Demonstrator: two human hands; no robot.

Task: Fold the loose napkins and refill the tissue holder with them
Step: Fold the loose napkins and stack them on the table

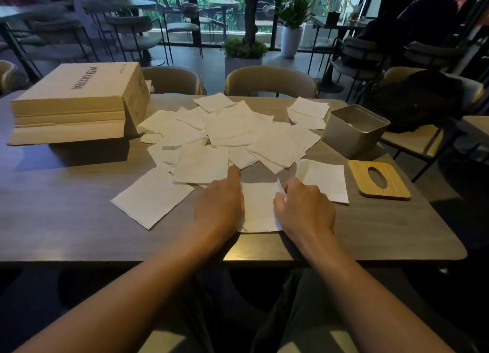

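The grey counter carries a cardboard box at upper left. Loose napkins lie spread across the centre. The open-topped metal tissue holder stands at the right, with its wooden lid flat on the counter nearer the viewer. At lower centre lies one napkin, long axis running near to far. The left hand rests palm-down on its left edge, index finger straight. The right hand has curled fingers pinching its raised right edge.
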